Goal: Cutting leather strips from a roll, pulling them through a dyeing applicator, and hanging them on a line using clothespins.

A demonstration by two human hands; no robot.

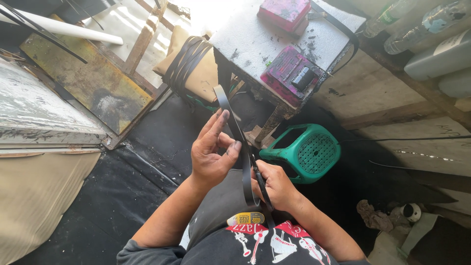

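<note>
A long black rubber strip (234, 122) runs from the table's edge down between my hands and loops back near my lap. My left hand (212, 154) is half open, palm toward me, thumb and fingertips touching the strip's side. Closed around the strip's lower part is my right hand (274, 185), which seems to hold black scissors (260, 184) along it; the blades are hard to make out. Both hands hover above my grey-clad knees.
A low grey table (255, 39) carries two pink-stained blocks (290, 73) and a black band at its edge. A coil of black strips (184, 61) rests on a tan cushion. A green plastic stool (306, 152) lies on its side. Bottles (417, 29) line a shelf at right.
</note>
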